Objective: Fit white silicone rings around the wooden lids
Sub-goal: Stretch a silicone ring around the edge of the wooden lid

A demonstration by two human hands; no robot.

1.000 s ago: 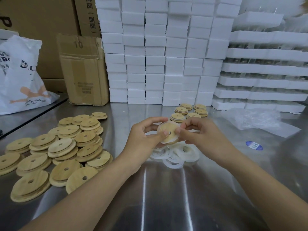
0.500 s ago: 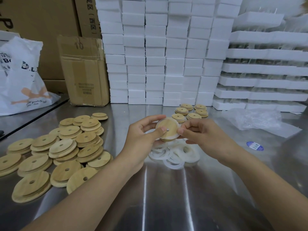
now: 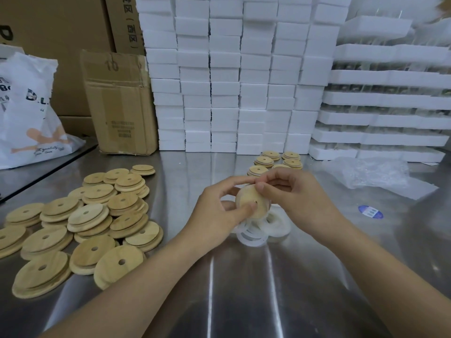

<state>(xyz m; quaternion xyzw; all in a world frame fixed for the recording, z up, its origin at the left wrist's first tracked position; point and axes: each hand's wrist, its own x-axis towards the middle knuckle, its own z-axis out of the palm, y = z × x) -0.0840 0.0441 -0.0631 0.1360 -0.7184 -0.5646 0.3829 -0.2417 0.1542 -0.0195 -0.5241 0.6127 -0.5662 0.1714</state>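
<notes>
Round wooden lid (image 3: 252, 202), just above the pile of white silicone rings (image 3: 258, 231), is pinched by left hand (image 3: 219, 211) and right hand (image 3: 300, 193); fitting looks underway, and next the ring needs seating round its rim.

Round wooden lid (image 3: 249, 195) tilted above loose white rings (image 3: 252, 237), perhaps partly ringed.

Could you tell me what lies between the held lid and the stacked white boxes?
A small group of wooden lids sits there on the steel table, seen in the head view.
</notes>
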